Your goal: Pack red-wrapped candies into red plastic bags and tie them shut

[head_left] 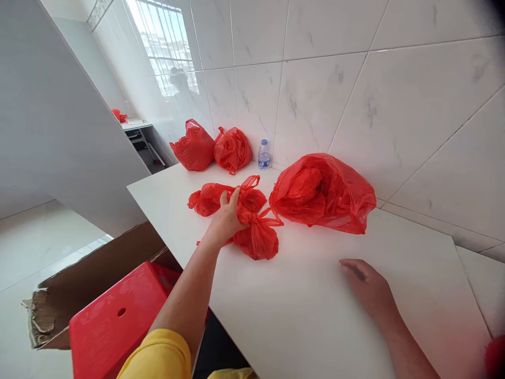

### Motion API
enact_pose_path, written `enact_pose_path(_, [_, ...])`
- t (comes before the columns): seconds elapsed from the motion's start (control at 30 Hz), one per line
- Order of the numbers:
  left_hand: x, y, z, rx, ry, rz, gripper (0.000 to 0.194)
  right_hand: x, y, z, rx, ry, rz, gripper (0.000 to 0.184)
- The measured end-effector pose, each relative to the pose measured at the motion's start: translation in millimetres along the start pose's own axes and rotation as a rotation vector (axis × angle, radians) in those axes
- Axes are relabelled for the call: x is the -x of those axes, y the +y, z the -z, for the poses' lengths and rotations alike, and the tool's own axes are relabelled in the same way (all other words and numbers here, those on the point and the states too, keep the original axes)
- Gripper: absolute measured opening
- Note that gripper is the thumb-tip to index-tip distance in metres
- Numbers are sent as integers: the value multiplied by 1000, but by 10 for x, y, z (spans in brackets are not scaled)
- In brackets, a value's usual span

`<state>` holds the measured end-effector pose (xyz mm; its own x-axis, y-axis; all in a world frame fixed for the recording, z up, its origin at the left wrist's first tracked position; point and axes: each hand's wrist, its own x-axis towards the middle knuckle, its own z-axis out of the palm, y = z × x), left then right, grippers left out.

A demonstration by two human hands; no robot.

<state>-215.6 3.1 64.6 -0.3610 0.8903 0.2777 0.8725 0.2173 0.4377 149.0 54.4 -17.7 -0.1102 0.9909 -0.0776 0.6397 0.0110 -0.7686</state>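
Note:
My left hand [226,221] reaches over a cluster of small knotted red plastic bags on the white table. Its fingers are bent around a red plastic bag in the middle of the cluster, and part of the grip is hidden. One knotted bag [258,239] lies just right of this hand, its tied ends sticking up. Another small bag [211,199] lies behind and to the left. My right hand [369,289] rests on the tabletop further right, fingers curled in and thumb near the forefinger, with nothing seen in it.
A large red bag stuffed with crumpled bags [321,195] lies by the tiled wall. Two full red bags [195,147] and a small water bottle [264,155] stand at the back. Left of the table [300,316] are a red stool [118,316] and a cardboard box [102,268].

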Motion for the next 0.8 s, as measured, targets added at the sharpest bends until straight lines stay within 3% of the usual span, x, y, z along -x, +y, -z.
enact_pose_path(0.17, [-301,-135,-245,-5,-127,108,119,-18,33,2,48,25,12,36])
enact_pose_path(0.27, [-443,-252,-400,10,-168,176,116,-45,64,3,85,48,23,37])
enact_pose_path(0.33, [-499,-313,-485,0,-136,193,102,-62,81,2,107,54,31,36])
enact_pose_path(0.47, [-506,-368,-575,6,-72,167,43,-74,104,-5,142,50,45,32])
enact_pose_path(0.53, [-464,-373,-582,19,-58,158,25,-75,113,-12,151,54,38,31])
enact_pose_path(0.8, [-127,-308,-521,134,97,110,4,-77,114,-10,169,49,-3,33])
